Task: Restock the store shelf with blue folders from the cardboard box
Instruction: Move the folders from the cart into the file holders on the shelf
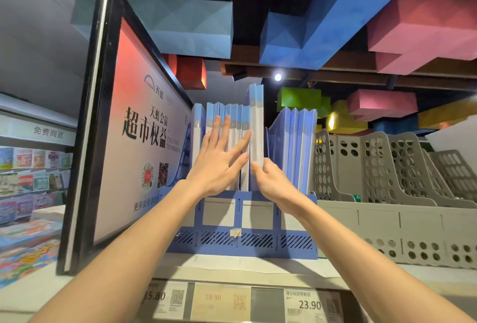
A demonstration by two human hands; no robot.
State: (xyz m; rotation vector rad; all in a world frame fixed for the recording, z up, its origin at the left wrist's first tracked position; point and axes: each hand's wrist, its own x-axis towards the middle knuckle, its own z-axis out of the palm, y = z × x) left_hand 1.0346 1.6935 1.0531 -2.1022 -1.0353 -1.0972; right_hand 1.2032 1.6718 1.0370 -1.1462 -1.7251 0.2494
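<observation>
Our right hand (271, 183) pinches the lower edge of the raised blue folders (256, 126), which stand higher than the shelved folders (232, 118) in the blue file rack (242, 241); our left hand (216, 165) presses flat on those spines, fingers straight. We judge insertion half done: next, slide the raised ones fully home, level with the row

Place: a shop, stationery aisle | under the blue file rack (242, 242): price tags (222, 300) reading 15.80, 19.90, 23.90 along the shelf (232, 268) | left of it: members' poster (144, 141) with QR codes | right of it: grey racks (387, 167) on display
</observation>
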